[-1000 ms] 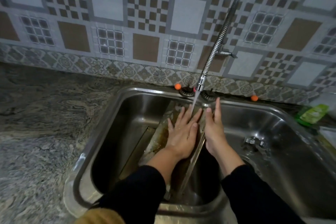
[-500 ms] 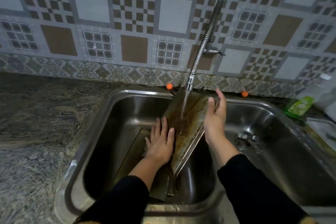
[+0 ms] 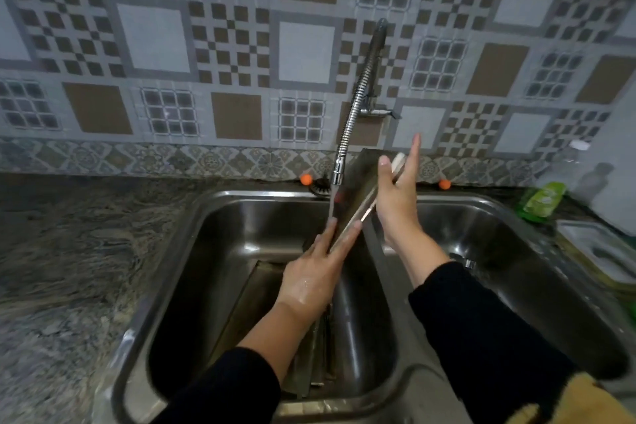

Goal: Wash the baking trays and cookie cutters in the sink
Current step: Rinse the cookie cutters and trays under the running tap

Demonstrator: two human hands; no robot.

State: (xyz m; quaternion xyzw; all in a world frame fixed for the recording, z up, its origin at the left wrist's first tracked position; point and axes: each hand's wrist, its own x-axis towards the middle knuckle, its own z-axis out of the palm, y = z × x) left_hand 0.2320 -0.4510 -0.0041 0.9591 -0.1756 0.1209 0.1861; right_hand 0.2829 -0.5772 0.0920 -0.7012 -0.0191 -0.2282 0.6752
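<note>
A stained metal baking tray (image 3: pixel 358 189) stands steeply tilted, almost on edge, above the left basin of the steel double sink (image 3: pixel 213 217). My right hand (image 3: pixel 395 196) grips its upper right rim, thumb in front and fingers stretched behind. My left hand (image 3: pixel 316 272) lies flat against its lower face, fingers pointing up. Water runs from the flexible tap (image 3: pixel 354 113) onto the tray near my left fingertips. Another tray (image 3: pixel 251 299) lies slanted in the left basin. No cookie cutters show clearly.
A grey stone counter (image 3: pixel 69 268) lies to the left. A green dish-soap bottle (image 3: pixel 543 200) and a white tray (image 3: pixel 599 248) sit at the right. Two small orange knobs (image 3: pixel 305 179) mark the sink's back edge below the tiled wall.
The tray has been lifted from lying in the basin to nearly upright under the tap. My right hand rose with its rim; my left hand slid along its face.
</note>
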